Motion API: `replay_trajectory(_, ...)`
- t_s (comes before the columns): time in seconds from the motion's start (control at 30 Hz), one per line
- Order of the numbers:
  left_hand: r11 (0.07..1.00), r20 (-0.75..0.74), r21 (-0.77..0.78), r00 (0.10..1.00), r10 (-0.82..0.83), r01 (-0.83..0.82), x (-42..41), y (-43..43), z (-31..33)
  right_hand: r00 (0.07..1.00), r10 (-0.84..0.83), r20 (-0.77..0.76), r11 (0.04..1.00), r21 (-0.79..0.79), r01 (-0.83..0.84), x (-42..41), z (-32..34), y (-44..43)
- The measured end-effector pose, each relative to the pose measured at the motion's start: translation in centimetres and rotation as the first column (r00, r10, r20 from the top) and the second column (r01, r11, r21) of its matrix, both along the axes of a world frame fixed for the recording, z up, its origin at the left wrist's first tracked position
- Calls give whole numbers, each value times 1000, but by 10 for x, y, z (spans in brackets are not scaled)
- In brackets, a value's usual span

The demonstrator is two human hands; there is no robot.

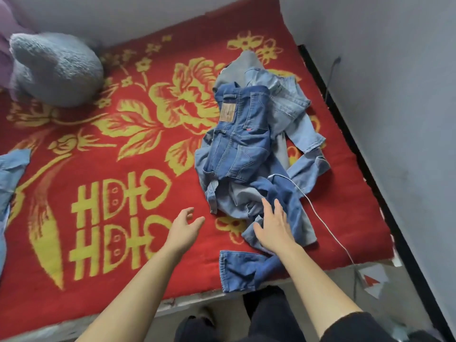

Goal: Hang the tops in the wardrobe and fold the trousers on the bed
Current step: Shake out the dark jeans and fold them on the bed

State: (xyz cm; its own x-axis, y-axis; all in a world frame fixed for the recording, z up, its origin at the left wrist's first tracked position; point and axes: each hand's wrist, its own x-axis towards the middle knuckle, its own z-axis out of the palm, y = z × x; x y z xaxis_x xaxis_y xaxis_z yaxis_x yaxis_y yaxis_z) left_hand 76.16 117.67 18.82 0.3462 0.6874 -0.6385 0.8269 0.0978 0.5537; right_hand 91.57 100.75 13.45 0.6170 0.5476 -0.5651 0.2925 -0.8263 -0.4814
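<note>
- The jeans (237,134) lie heaped on the right half of the bed (98,169), with the dark pair on top. Its waistband is at the far end and its legs trail toward the near edge.
- The right hand (274,228) is over a dark leg, fingers (267,209) straight and spread, gripping nothing. I can't quite tell whether they press the denim or hover just above it.
- The left hand (185,225) is loose and empty over the bed, just left of the heap.
- The right hand is nearer, and the leg runs lengthwise under its palm.
</note>
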Motion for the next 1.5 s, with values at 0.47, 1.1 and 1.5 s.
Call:
replay_trajectory(0.47, 613, 20, -498, 698, 716, -614, 186, 76, -195, 929, 346, -129, 885, -283, -369, 63, -172, 48)
replay_trajectory(1.1, 997, 262, 59, 965, 32, -49, 7, 61, -185, 903, -33, 429, 971, 228, -73, 68, -118, 179)
replay_trajectory(1.5, 365, 226, -779, 314, 922, -510, -104, 127, -68, 952, 237, -194, 969, -24, -246, -104, -81, 170)
